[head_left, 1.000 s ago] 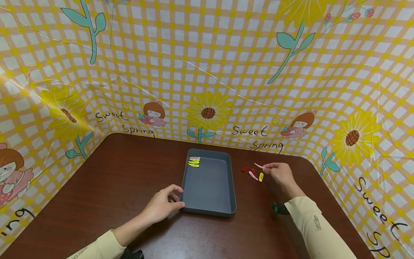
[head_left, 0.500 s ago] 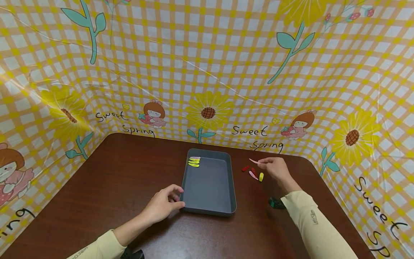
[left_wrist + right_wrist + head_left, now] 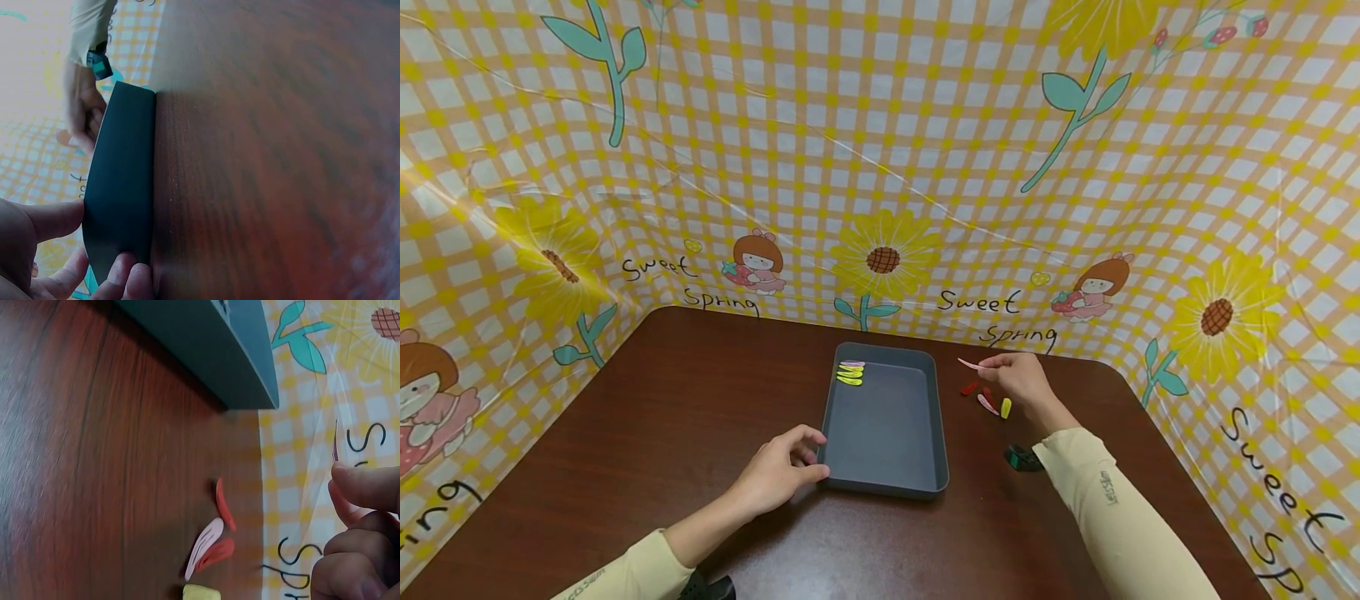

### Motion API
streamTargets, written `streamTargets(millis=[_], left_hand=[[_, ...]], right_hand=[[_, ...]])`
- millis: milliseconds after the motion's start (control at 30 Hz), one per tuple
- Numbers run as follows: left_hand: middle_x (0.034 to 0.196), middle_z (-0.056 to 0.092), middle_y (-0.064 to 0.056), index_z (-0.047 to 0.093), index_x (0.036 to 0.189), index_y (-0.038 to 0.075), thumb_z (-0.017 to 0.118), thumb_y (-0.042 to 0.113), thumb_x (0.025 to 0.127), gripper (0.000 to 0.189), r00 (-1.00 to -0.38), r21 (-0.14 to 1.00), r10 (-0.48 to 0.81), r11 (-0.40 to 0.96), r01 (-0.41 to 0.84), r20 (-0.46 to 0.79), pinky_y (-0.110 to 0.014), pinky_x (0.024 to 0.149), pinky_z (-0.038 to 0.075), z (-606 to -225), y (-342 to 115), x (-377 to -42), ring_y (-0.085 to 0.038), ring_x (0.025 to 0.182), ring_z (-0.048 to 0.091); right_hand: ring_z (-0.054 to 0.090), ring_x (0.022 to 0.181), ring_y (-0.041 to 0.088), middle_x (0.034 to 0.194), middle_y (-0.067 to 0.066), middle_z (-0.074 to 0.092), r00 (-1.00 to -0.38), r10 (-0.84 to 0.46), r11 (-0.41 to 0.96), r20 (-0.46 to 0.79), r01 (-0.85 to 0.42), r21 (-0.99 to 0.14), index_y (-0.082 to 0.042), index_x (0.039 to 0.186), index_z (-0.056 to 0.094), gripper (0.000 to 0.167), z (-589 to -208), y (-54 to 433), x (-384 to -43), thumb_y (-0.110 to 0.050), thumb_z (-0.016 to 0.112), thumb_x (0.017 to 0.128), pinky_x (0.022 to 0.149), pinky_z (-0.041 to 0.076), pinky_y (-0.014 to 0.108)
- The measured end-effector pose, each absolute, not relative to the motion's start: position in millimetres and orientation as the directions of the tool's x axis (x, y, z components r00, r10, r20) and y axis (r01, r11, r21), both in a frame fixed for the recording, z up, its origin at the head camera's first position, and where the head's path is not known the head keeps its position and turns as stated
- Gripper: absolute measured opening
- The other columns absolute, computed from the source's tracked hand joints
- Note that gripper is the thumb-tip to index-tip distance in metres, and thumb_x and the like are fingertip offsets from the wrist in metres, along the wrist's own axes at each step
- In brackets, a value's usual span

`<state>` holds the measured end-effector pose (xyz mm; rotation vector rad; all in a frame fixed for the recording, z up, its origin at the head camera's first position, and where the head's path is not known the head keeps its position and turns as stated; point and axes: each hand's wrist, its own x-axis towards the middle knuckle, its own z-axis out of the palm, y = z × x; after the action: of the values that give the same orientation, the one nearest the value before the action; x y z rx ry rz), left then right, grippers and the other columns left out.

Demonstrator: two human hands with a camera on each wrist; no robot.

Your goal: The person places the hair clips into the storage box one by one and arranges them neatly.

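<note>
My right hand [image 3: 1018, 377] pinches a pink snap hair clip [image 3: 967, 364] between thumb and fingertip, beyond the tray's right side. In the right wrist view the held clip [image 3: 335, 440] shows edge-on, raised against the patterned cloth. Below that hand on the table lie red clips [image 3: 224, 505], another pink clip [image 3: 204, 544] and a yellow clip [image 3: 1006, 408]. My left hand [image 3: 786, 471] holds the near left corner of a dark grey rectangular tray [image 3: 887, 433], its thumb at the rim. Inside, at the far left, a pink clip and several yellow clips [image 3: 850, 375] lie in a column.
The brown wooden table [image 3: 715, 375] carries the tray near its middle. A checked cloth [image 3: 880, 167] with flowers and lettering rises behind and along both sides. Black devices sit at both wrists, the right one [image 3: 1022, 457] close over the table.
My right hand has moved left and away from me with the pink clip, toward the tray's far right corner. The left hand and tray have stayed put.
</note>
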<state>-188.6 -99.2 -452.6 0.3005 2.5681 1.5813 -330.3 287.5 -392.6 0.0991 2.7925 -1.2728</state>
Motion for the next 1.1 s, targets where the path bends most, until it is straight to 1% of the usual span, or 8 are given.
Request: streamTargets(millis=[167, 333, 433, 533, 667, 800, 900, 1100], left_hand=[[0.093, 0.064, -0.003, 0.065, 0.118, 0.013, 0.08, 0.02, 0.087, 0.035, -0.974, 0.89, 0.225, 0.442, 0.109, 0.008, -0.034, 0.065, 0.048, -453, -99, -189, -0.017, 0.08, 0.06], [0.092, 0.065, -0.003, 0.065, 0.118, 0.012, 0.08, 0.02, 0.087, 0.035, -0.974, 0.887, 0.225, 0.447, 0.113, 0.011, -0.034, 0.066, 0.048, -452, -99, -189, -0.016, 0.08, 0.061], [0.092, 0.065, -0.003, 0.065, 0.118, 0.012, 0.08, 0.02, 0.087, 0.035, -0.974, 0.887, 0.225, 0.448, 0.115, 0.013, -0.034, 0.066, 0.047, -452, -98, -189, -0.017, 0.079, 0.061], [0.092, 0.065, -0.003, 0.065, 0.118, 0.012, 0.079, 0.019, 0.087, 0.035, -0.975, 0.888, 0.222, 0.446, 0.111, 0.01, -0.034, 0.065, 0.047, -451, -98, -188, -0.017, 0.079, 0.061], [0.092, 0.064, -0.003, 0.065, 0.118, 0.011, 0.079, 0.019, 0.087, 0.035, -0.975, 0.889, 0.222, 0.445, 0.107, 0.007, -0.034, 0.065, 0.047, -451, -99, -188, -0.017, 0.079, 0.06], [0.091, 0.064, -0.003, 0.065, 0.118, 0.012, 0.079, 0.019, 0.087, 0.035, -0.976, 0.888, 0.219, 0.449, 0.103, 0.002, -0.034, 0.065, 0.047, -451, -99, -188, -0.016, 0.079, 0.06], [0.091, 0.064, -0.003, 0.065, 0.118, 0.012, 0.079, 0.019, 0.087, 0.035, -0.976, 0.887, 0.218, 0.45, 0.101, 0.001, -0.034, 0.066, 0.047, -452, -99, -189, -0.016, 0.079, 0.06], [0.091, 0.064, -0.003, 0.065, 0.118, 0.012, 0.079, 0.019, 0.087, 0.035, -0.975, 0.886, 0.221, 0.45, 0.109, 0.007, -0.034, 0.065, 0.047, -452, -99, -189, -0.016, 0.077, 0.06]], right_hand=[[0.042, 0.064, 0.014, 0.09, 0.003, 0.069, -0.993, 0.005, 0.638, -0.115, 0.092, -0.765, 0.003, 0.12, 0.069, 0.033, -390, 276, -335, -0.021, 0.066, 0.098, 0.052, 0.033, 0.028], [0.028, 0.042, 0.01, 0.051, -0.009, 0.044, -0.99, -0.017, 0.604, -0.142, 0.102, -0.791, 0.003, 0.121, 0.068, 0.032, -387, 264, -336, -0.019, 0.065, 0.098, 0.044, 0.028, 0.028], [0.031, 0.044, 0.01, 0.054, -0.006, 0.048, -0.989, -0.011, 0.604, -0.146, 0.109, -0.789, 0.001, 0.121, 0.068, 0.031, -388, 256, -337, -0.019, 0.065, 0.099, 0.046, 0.03, 0.028], [0.041, 0.061, 0.017, 0.081, 0.001, 0.064, -0.992, -0.014, 0.628, -0.126, 0.089, -0.773, -0.001, 0.12, 0.069, 0.03, -388, 248, -339, -0.021, 0.066, 0.098, 0.055, 0.033, 0.03], [0.048, 0.085, 0.022, 0.101, -0.002, 0.061, -0.994, -0.015, 0.636, -0.105, 0.072, -0.768, -0.004, 0.118, 0.072, 0.028, -388, 237, -340, -0.022, 0.068, 0.097, 0.07, 0.043, 0.038], [0.046, 0.063, 0.017, 0.069, -0.01, 0.051, -0.993, -0.018, 0.61, -0.121, 0.085, -0.788, -0.006, 0.115, 0.073, 0.025, -390, 226, -341, -0.022, 0.068, 0.097, 0.061, 0.043, 0.038], [0.021, 0.043, 0.014, 0.048, -0.009, 0.03, -0.99, -0.025, 0.587, -0.137, 0.096, -0.804, -0.004, 0.114, 0.073, 0.025, -393, 219, -344, -0.02, 0.068, 0.096, 0.046, 0.027, 0.032], [0.022, 0.04, 0.011, 0.047, -0.008, 0.031, -0.989, -0.031, 0.58, -0.146, 0.101, -0.808, -0.005, 0.112, 0.074, 0.023, -398, 206, -347, -0.02, 0.069, 0.096, 0.042, 0.025, 0.028]])
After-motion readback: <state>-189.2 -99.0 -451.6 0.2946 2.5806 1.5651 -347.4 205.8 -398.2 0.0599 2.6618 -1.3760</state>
